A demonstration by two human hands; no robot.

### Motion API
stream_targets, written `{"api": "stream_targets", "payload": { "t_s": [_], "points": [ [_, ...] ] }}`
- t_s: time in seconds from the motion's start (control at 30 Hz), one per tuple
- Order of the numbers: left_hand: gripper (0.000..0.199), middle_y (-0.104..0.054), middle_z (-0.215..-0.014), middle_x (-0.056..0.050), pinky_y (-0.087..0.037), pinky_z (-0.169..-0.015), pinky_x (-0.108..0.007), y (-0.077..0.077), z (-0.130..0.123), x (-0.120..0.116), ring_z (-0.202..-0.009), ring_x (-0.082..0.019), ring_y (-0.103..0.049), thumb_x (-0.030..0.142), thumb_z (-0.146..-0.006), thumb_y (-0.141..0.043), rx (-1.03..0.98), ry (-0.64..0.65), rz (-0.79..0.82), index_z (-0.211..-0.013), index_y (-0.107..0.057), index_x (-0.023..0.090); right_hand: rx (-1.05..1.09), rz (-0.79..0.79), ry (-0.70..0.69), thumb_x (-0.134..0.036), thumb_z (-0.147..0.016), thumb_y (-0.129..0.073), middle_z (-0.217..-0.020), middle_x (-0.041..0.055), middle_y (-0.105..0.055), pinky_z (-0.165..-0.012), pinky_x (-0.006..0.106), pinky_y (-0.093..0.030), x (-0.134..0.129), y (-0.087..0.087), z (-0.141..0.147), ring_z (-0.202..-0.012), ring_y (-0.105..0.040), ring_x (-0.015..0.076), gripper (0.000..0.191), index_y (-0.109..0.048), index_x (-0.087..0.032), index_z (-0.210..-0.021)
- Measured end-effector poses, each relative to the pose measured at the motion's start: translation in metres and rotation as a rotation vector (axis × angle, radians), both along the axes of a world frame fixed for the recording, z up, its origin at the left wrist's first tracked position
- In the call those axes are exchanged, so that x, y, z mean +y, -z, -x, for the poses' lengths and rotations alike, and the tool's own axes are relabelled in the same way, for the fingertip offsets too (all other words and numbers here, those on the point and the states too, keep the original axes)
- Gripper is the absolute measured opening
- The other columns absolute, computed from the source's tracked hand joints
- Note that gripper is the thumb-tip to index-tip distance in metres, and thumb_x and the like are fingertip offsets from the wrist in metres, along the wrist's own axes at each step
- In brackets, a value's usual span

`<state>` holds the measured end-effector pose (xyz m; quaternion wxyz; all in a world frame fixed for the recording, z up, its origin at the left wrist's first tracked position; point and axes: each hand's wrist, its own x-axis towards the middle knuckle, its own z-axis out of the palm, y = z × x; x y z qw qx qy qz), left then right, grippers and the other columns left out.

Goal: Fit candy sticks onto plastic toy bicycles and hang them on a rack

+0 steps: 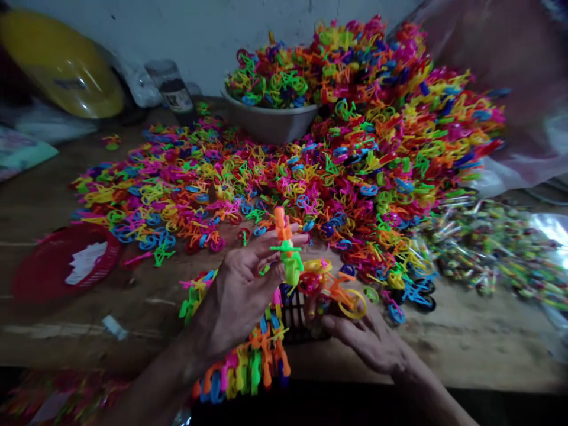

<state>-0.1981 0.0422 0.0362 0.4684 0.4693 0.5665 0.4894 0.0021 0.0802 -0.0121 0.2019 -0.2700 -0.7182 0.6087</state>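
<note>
My left hand (pixel 239 290) is closed, pinching a small green-and-orange plastic toy bike (pixel 290 263) upright between thumb and fingers. To its right, my right hand (pixel 368 337) has its fingers curled around an orange toy bicycle (pixel 341 293) with a yellow wheel. Red and yellow pieces (pixel 313 278) sit against that bicycle; whether the hand grips them too I cannot tell. Below the left wrist, several colourful toy bikes (pixel 242 373) stand side by side in rows. A black slotted rack (pixel 295 313) shows between my hands, partly hidden by them.
A large heap of colourful toy bikes (pixel 284 171) spreads over the wooden table (pixel 470 349). Behind stands a full bowl (pixel 270 121). Clear-wrapped small pieces (pixel 479 242) lie at right. Leftward are a red plate (pixel 44 272) with paper slips, a jar (pixel 173 92) and a yellow helmet (pixel 66 65).
</note>
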Motion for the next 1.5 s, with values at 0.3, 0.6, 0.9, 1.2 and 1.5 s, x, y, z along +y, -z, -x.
{"api": "stream_targets", "payload": {
  "t_s": [0.3,0.6,0.9,1.2,1.5],
  "points": [
    [0.019,-0.069,-0.096,-0.004,-0.047,-0.082,-0.021,-0.008,0.009,0.022,-0.087,-0.012,-0.062,0.023,-0.086,-0.06,-0.277,0.266,0.178,-0.102,-0.068,0.015,0.259,0.552,-0.189,-0.033,-0.077,-0.056,-0.078,0.0022,-0.056,-0.058,0.023,-0.037,0.017,0.001,0.001,-0.07,-0.049,0.0129,0.022,-0.06,-0.017,-0.092],
    [0.026,-0.068,-0.095,-0.005,-0.047,-0.074,-0.019,-0.013,0.005,0.032,-0.081,-0.01,-0.06,0.025,-0.079,-0.069,-0.263,0.291,0.227,-0.102,-0.069,0.014,0.179,0.584,-0.074,-0.032,-0.074,-0.062,-0.069,-0.0006,-0.053,-0.051,0.021,-0.035,0.02,0.011,-0.003,-0.057,-0.044,0.0087,0.022,-0.054,-0.017,-0.088],
    [0.033,-0.066,-0.1,-0.009,-0.056,-0.074,-0.036,-0.015,0.003,0.037,-0.079,-0.017,-0.063,0.026,-0.075,-0.071,-0.371,0.25,0.332,-0.105,-0.066,0.012,0.266,0.585,0.054,-0.049,-0.089,-0.047,-0.057,0.0008,-0.057,-0.039,0.019,-0.022,0.029,0.004,0.01,-0.039,-0.034,0.0049,0.038,-0.057,-0.014,-0.078],
    [0.028,-0.067,-0.1,-0.008,-0.049,-0.072,-0.024,-0.009,0.009,0.037,-0.081,-0.014,-0.06,0.027,-0.08,-0.067,-0.318,0.237,0.283,-0.106,-0.068,0.016,0.269,0.495,0.217,-0.048,-0.089,-0.05,-0.049,-0.0056,-0.038,-0.044,0.02,-0.022,0.021,-0.014,0.023,-0.045,-0.03,0.0053,0.043,-0.043,-0.017,-0.061],
    [0.031,-0.068,-0.093,-0.006,-0.049,-0.061,-0.022,-0.013,0.008,0.039,-0.07,-0.012,-0.06,0.026,-0.071,-0.075,-0.331,0.043,0.279,-0.1,-0.069,0.015,0.295,0.541,0.265,-0.048,-0.088,-0.053,-0.05,-0.0079,-0.032,-0.042,0.019,-0.02,0.018,-0.016,0.03,-0.044,-0.025,0.0045,0.037,-0.044,-0.018,-0.069]
  ]
}}
